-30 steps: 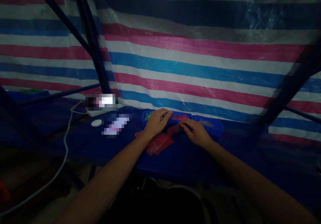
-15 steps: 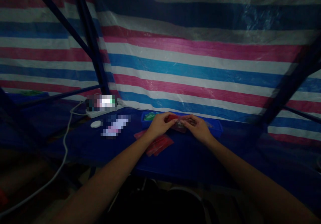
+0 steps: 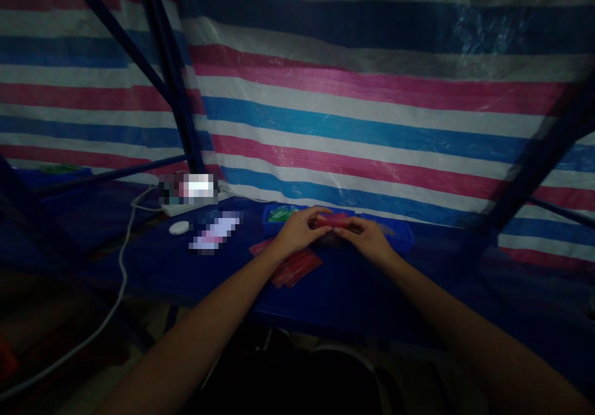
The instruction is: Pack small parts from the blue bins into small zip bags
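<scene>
Between my two hands is a small red plastic bag (image 3: 333,220), its near part dim and see-through. My left hand (image 3: 303,228) pinches its left side with thumb and fingers. On the right side, my right hand (image 3: 367,236) grips it the same way. Several flat red plastic bags (image 3: 297,267) lie on the blue table under my left wrist. Just behind my hands stands a blue tray (image 3: 403,232). Green packets (image 3: 281,214) fill its left part, and small items too dim to name lie in its right part. My hands hide the tray's middle.
A blurred-out phone-like item (image 3: 216,231) and a white round disc (image 3: 179,228) lie left on the blue table (image 3: 160,260). Behind them is a white power strip (image 3: 193,205) with a white cable (image 3: 123,260) trailing down. Blue metal posts (image 3: 170,74) and a striped tarp (image 3: 372,105) bound the space.
The red bag between my hands has tilted, its red part now stretched straight between my fingers and thumbs. Both hands stay in nearly the same place.
</scene>
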{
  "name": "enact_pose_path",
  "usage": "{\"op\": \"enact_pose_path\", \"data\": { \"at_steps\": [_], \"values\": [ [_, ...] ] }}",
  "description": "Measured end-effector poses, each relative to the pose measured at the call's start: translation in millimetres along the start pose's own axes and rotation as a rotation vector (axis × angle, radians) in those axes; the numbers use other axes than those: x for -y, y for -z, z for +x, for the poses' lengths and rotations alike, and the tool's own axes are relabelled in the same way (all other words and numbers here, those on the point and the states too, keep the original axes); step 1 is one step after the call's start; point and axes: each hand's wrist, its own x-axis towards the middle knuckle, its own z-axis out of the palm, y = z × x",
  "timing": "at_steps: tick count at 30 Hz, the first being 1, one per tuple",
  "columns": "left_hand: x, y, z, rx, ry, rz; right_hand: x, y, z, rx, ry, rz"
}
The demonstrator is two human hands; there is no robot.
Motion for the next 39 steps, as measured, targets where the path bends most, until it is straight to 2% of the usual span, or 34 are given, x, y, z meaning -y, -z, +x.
{"op": "enact_pose_path", "data": {
  "at_steps": [5,10,12,16,19,21,23,26,28,33,39],
  "values": [
    [2,-0.6,1,-0.051,0.01,-0.074,5,1,0,-0.176,0.071,-0.05],
    [0,1.0,2,-0.032,-0.006,-0.019,3,-1,-1,-0.033,0.048,-0.146],
    [-1,1.2,2,-0.088,-0.045,0.023,0,0,-1,-0.058,0.046,-0.171],
    [-3,0.3,2,-0.221,-0.169,0.109,-3,3,0,-0.212,0.07,-0.277],
    [-6,-1.9,0,-0.104,-0.153,0.168,-1,1,-1,-0.233,0.072,-0.311],
    [-9,-4.4,-3,0.031,-0.119,0.154,3,-2,-3,-0.175,0.06,-0.253],
    [-13,-6.7,-5,0.107,-0.103,0.138,8,-6,-5,-0.08,0.047,-0.189],
    [-16,-7.7,-7,0.095,-0.088,0.189,16,-10,-8,0.014,0.055,-0.182],
    [-16,-6.6,-6,0.06,-0.068,0.213,19,-11,-9,0.001,0.07,-0.196],
    [-7,-2.3,-2,-0.038,-0.001,0.108,20,-5,-7,-0.19,0.117,-0.177],
    [-2,2.2,-1,0.058,0.043,0.243,12,-3,-3,-0.305,0.137,-0.27]
  ]
}}
